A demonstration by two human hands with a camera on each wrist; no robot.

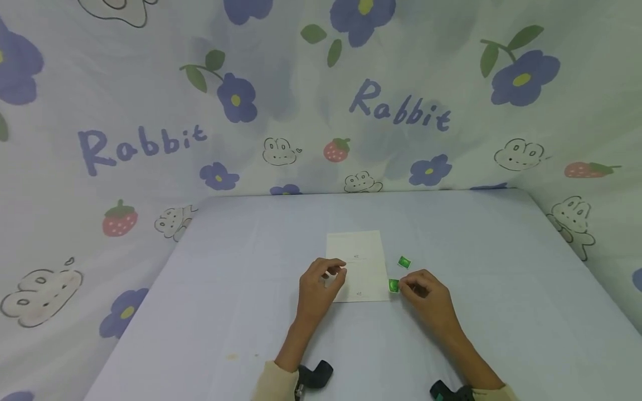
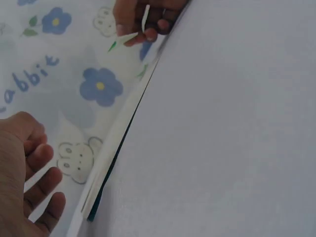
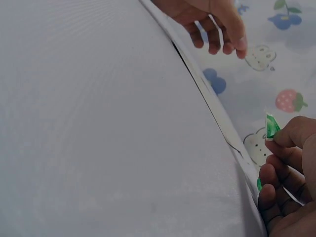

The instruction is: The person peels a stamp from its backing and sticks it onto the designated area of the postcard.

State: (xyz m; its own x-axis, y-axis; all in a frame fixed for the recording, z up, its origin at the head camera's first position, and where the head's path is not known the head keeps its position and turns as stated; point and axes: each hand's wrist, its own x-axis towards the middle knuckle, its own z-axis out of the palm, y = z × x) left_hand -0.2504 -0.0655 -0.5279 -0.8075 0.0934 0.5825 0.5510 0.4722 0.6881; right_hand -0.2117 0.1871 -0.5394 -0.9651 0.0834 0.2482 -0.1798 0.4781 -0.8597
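Between thumb and fingertips, my right hand (image 1: 430,299) pinches a small green stamp-like piece with a white border (image 1: 394,285). It is held beside the lower right edge of a cream paper sheet (image 1: 358,245), tilted up in the right wrist view. A second green piece (image 1: 404,262) lies on the table just beyond that hand. Over the sheet's left edge, my left hand (image 1: 319,287) has its fingers loosely bent, with a gap between thumb and forefinger and nothing held. The sheet has a faint line across its middle and small marks, too small to read.
A white-covered table (image 1: 225,278) spreads around the sheet. Behind it and at the sides hangs a cloth (image 1: 311,111) printed with flowers, rabbits and strawberries. Dark wrist devices (image 1: 317,375) sit at both sleeves.
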